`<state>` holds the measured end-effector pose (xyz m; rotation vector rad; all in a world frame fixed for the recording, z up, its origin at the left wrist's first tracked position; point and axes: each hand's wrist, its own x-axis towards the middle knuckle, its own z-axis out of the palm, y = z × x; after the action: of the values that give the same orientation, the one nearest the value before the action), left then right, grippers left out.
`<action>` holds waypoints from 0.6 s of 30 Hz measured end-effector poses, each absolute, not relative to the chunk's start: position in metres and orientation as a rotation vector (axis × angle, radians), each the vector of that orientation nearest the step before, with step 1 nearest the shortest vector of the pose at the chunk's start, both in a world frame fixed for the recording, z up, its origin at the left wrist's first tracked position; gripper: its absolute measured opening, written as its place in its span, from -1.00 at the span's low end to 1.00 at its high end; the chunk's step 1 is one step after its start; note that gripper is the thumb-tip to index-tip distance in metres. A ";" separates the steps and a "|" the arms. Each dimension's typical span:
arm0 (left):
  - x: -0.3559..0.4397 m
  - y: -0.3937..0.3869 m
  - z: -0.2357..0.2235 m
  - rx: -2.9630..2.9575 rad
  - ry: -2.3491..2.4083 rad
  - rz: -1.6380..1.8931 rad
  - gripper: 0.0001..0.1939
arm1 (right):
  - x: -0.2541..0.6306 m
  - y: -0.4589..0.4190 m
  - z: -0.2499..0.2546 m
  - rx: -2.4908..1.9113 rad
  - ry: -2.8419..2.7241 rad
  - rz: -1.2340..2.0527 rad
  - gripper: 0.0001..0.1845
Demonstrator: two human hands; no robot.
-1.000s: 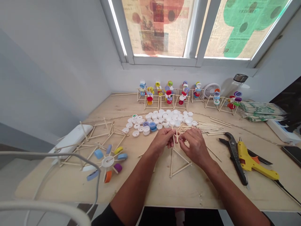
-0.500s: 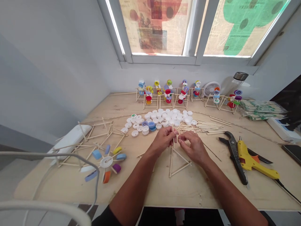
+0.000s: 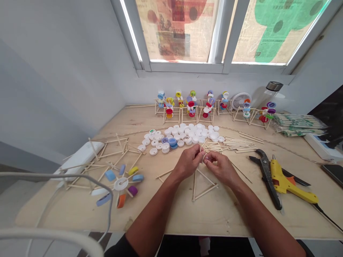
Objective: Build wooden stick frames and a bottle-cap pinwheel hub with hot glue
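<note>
Nearest, below the hands, a stick triangle (image 3: 206, 192) lies on the desk (image 3: 214, 221). The left hand (image 3: 189, 161) and right hand (image 3: 219, 166) pinch thin sticks (image 3: 200, 149) between them. Just beyond sit white caps (image 3: 196, 139); farther, small wheel models (image 3: 191, 104).

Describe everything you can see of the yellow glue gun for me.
The glue gun looks like yellow plastic, with a small metallic-looking nozzle, an orange part that looks like its trigger, and a dark cord leaving the handle end. It lies on its side at the table's right, nozzle toward the window, handle slanting right and nearer the wearer. A black-handled tool passes partly beneath it. The right hand is apart from it.
</note>
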<state>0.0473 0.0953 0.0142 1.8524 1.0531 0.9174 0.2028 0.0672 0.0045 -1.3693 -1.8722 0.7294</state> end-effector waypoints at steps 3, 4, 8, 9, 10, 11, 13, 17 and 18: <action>0.050 0.093 0.016 1.886 1.074 0.935 -0.83 | 0.204 0.067 0.005 -1.372 -1.879 0.712 -0.91; 0.051 0.092 0.017 1.894 1.076 0.941 -0.83 | 0.204 0.067 0.005 -1.369 -1.872 0.715 -0.91; 0.053 0.090 0.017 1.923 1.091 0.966 -0.82 | 0.201 0.066 0.004 -1.416 -1.828 0.693 -0.93; 0.053 0.089 0.017 1.926 1.099 0.968 -0.83 | 0.200 0.065 0.004 -1.438 -1.822 0.671 -0.93; 0.054 0.089 0.017 1.925 1.107 0.968 -0.83 | 0.198 0.065 0.005 -1.460 -1.821 0.641 -0.93; 0.054 0.089 0.017 1.922 1.115 0.968 -0.84 | 0.197 0.064 0.005 -1.480 -1.820 0.605 -0.92; 0.054 0.089 0.017 1.911 1.125 0.969 -0.84 | 0.194 0.062 0.006 -1.502 -1.829 0.510 -0.92; 0.056 0.088 0.017 1.884 1.147 0.991 -0.83 | 0.190 0.060 0.004 -1.467 -1.879 0.220 -0.90; 0.056 0.088 0.017 1.873 1.155 1.001 -0.83 | 0.189 0.060 0.003 -1.449 -1.898 0.135 -0.89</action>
<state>0.0562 0.0881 0.0167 1.8730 1.1550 1.0007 0.1888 0.0600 0.0028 -1.4488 -1.8977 0.1347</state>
